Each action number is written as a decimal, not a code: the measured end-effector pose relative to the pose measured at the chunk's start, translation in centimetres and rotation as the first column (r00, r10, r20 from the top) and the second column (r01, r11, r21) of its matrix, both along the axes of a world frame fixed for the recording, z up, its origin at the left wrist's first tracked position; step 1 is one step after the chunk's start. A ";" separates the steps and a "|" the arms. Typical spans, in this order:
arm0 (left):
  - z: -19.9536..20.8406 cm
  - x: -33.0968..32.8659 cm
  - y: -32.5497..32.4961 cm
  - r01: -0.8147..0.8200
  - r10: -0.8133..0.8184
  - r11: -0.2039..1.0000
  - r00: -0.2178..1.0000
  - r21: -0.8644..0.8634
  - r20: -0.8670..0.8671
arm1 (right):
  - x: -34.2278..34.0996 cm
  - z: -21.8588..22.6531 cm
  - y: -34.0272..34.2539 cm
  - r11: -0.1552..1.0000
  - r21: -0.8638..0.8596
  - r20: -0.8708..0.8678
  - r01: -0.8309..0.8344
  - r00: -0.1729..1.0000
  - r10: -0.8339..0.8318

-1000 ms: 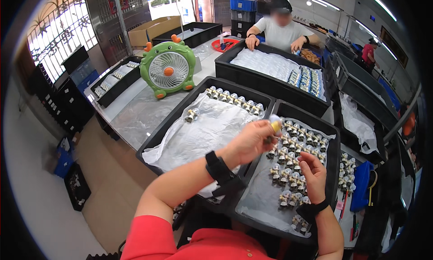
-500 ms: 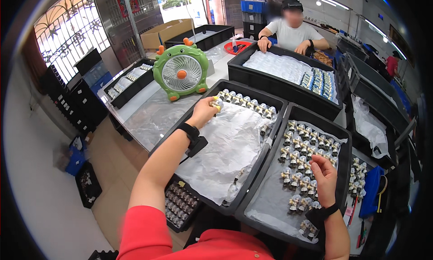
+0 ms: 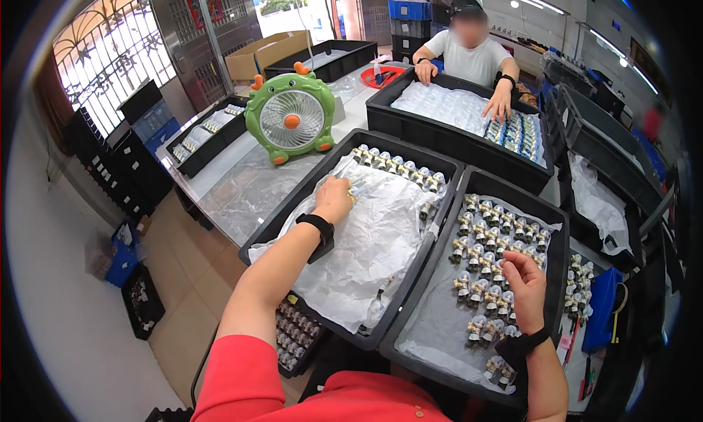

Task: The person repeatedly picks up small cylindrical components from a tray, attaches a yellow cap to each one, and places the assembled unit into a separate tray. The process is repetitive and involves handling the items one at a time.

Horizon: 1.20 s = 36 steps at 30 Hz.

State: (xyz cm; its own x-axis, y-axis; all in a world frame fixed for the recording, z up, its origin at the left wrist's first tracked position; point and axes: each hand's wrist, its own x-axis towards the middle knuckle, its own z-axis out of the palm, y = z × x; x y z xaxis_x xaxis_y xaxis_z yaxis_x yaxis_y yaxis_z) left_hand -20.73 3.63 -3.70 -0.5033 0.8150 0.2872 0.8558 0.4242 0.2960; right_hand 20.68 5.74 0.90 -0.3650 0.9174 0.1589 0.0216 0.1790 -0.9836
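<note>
My left hand [image 3: 335, 200] is closed over the white sheet [image 3: 366, 239] lining the middle black tray [image 3: 410, 305]. A bit of yellow shows at its fingertips, but whatever they grip is hidden behind the hand. Small figurines [image 3: 395, 163] with clear domed heads stand in a row along that tray's far end. My right hand [image 3: 526, 286] hovers above the right tray [image 3: 432, 305], its fingers loosely curled with thumb and fingertips slightly apart. Nothing shows in it. Beneath and beside it stand several rows of similar figurines [image 3: 480, 290] on a clear plastic sheet.
A green animal-shaped fan [image 3: 291, 118] stands left of the middle tray. Across the table a person [image 3: 472, 56] reaches into another black tray [image 3: 447, 132]. More figurines [image 3: 578, 286] and a blue object [image 3: 602, 310] lie at right. A figurine-filled tray [image 3: 296, 338] sits below the table edge.
My left hand has moved down from the figurine row onto the white sheet, and the item seen at its fingertips is now hidden. The other person's hand has reached further into the far tray.
</note>
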 end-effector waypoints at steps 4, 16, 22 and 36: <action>-0.7 -0.9 0.3 -0.042 0.042 0.999 0.999 -0.024 0.004 | 0.0 0.2 0.1 1.000 -0.012 0.016 0.003 1.000 -0.003; 0.6 -0.8 -1.4 0.002 0.007 0.999 0.981 -0.043 0.195 | 0.2 0.2 0.2 1.000 -0.009 0.029 -0.024 0.999 0.024; 1.4 0.4 -1.9 -0.039 0.033 0.999 0.973 0.023 0.227 | 0.4 0.1 0.3 1.000 -0.018 0.016 -0.019 1.000 0.019; 0.8 -0.5 -2.1 -0.076 0.058 0.995 0.965 0.062 0.254 | 0.2 0.4 0.2 0.999 -0.002 0.044 -0.032 0.999 0.032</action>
State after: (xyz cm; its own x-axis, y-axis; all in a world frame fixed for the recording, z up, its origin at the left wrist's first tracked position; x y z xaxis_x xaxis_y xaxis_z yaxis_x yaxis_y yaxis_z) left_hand -21.26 1.53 -2.87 -0.6193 0.7594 0.1995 0.7202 0.4482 0.5295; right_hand 20.92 5.98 1.26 -0.4004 0.9054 0.1411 0.0590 0.1792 -0.9820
